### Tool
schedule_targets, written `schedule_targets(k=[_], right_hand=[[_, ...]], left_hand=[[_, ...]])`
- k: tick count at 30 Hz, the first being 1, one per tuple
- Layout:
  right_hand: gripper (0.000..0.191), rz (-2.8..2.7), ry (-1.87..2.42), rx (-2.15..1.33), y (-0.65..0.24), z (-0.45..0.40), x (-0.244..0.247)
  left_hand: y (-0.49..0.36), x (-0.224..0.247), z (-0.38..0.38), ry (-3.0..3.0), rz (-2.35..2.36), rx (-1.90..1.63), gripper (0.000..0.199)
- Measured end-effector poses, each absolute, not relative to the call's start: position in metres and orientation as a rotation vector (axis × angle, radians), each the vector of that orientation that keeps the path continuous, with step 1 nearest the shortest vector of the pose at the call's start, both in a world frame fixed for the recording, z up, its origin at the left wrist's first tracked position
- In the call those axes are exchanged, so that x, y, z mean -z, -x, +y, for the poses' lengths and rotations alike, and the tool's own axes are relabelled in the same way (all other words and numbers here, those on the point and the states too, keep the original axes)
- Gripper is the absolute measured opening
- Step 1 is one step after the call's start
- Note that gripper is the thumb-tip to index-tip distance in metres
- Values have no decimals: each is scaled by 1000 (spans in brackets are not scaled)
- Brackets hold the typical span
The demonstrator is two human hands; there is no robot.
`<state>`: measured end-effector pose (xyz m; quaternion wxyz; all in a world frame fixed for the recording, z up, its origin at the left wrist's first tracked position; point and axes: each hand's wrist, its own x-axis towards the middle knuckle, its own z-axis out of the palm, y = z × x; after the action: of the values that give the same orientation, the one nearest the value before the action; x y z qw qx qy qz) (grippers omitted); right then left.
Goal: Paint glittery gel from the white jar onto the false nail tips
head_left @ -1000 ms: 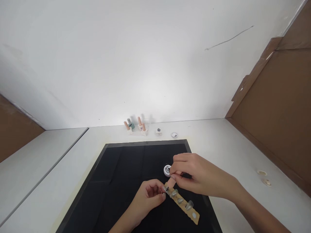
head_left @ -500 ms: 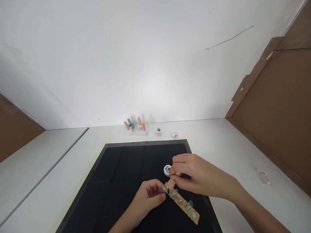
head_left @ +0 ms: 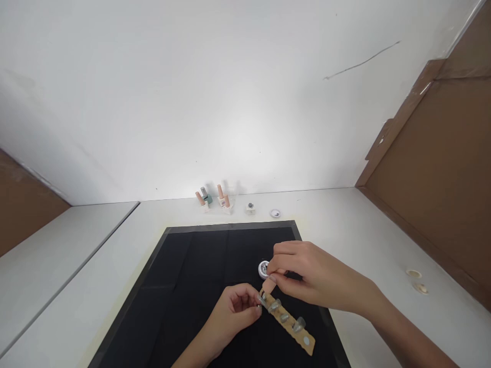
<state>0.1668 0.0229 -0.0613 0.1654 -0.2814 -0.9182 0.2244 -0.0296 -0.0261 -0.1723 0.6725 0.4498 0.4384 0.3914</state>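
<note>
Strip (head_left: 288, 321) of tan card carrying a row of clear nail tips, lying on the black mat (head_left: 192, 276) near its front right part, on the white counter (head_left: 345, 225). Left hand (head_left: 233, 314) is curled, its fingertips pinched on the near-left end of the strip, apparently steadying it. Right hand (head_left: 307, 276) is closed around a small pink-handled tool (head_left: 271, 285), probably a polish brush, with its lower end at the first nail tip; the exact contact is too small to tell. Small round pot (head_left: 264, 269) sits on the mat just behind the tool, partly hidden by the right fingers.

The long axis of the strip runs diagonally, from the left hand away to the right and toward the viewer; the nail tips stand up from it. The tool leans across that axis, handle up toward the right hand.

For neat work, the strip is best held flat and unmoving at its end, with the tool moved in short, light strokes along one tip at a time, and the wrist kept low for control.

Bottles (head_left: 213, 198) stand well apart at the back of the counter
</note>
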Motion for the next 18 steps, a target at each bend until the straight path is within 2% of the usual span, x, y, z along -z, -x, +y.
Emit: schedule_targets(k=[18], right_hand=[[18, -2639, 775, -656, -164, 23, 62]], left_hand=[[29, 171, -26, -1030, 956, -874, 28]])
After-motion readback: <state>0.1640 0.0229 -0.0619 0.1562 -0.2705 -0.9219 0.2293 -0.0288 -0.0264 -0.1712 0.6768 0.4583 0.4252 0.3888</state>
